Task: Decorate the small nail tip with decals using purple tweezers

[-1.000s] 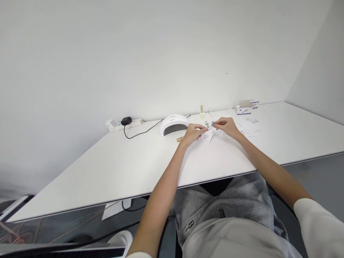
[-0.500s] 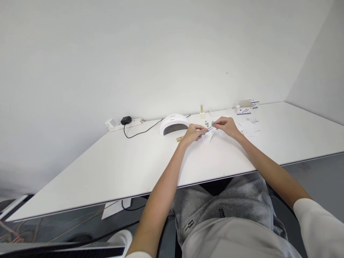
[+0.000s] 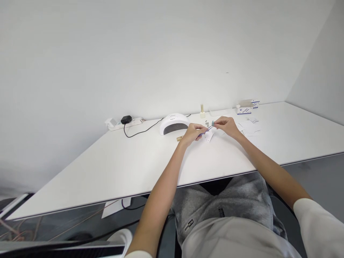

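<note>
Both my hands meet over the far middle of the white table (image 3: 129,168). My left hand (image 3: 192,132) is closed in a pinch on a thin purple-blue stick-like tool (image 3: 204,131) that points toward my right hand. My right hand (image 3: 227,125) is also pinched, holding a small teal piece (image 3: 213,123) at its fingertips, right at the tool's tip. A small white sheet (image 3: 209,136) lies on the table under the hands. Small metal bits (image 3: 206,123) stand just behind them.
A white dome-shaped nail lamp (image 3: 174,124) sits left of the hands, its cable running to a power strip (image 3: 124,123) by the wall. A small bottle (image 3: 202,111) stands behind. White boxes (image 3: 246,107) and papers (image 3: 249,127) lie to the right. My grey-trousered lap is below the table edge.
Hardly anything differs: my left hand has edged the tool a little toward the teal piece held by my right hand.
</note>
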### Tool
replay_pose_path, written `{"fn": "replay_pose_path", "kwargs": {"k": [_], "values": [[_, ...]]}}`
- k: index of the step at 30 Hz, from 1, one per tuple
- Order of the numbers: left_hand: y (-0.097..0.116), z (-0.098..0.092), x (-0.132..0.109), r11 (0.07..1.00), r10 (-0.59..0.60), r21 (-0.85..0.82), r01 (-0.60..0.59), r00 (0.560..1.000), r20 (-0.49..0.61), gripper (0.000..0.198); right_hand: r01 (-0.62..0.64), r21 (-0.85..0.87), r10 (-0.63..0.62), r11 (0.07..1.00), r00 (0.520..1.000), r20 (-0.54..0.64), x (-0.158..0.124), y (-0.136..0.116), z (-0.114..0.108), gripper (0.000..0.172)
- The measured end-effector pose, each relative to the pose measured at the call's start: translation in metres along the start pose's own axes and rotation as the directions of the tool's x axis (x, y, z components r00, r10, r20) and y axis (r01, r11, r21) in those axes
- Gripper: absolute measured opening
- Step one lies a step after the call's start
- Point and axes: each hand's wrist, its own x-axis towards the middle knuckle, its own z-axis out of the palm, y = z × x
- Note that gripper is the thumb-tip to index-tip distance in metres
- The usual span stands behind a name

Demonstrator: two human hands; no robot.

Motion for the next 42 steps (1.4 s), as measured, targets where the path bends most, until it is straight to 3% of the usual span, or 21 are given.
{"fn": "replay_pose_path", "kwargs": {"k": [9,16,22,42], "values": [[-0.003,-0.002,0.002,0.999,-0.018,-0.029,0.020,0.998,0.055,0.027,0.018,0.019,-0.017,1.000,1.000,-0.014,0.000,-0.002,0.001,0.029],[-0.003,-0.005,0.001,0.990,-0.113,-0.066,0.123,0.984,0.138,0.027,0.100,-0.031,-0.101,0.994,0.995,-0.017,-0.002,-0.001,0.001,0.022],[-0.003,-0.005,0.002,0.981,-0.179,-0.047,0.186,0.974,0.138,0.024,0.127,-0.053,-0.128,0.991,0.992,-0.023,-0.001,0.002,0.001,0.021],[0.007,-0.002,-0.004,0.972,-0.195,-0.105,0.212,0.969,0.153,0.026,0.133,-0.013,-0.133,0.991,0.991,-0.008,-0.001,0.004,0.001,0.020]]}}
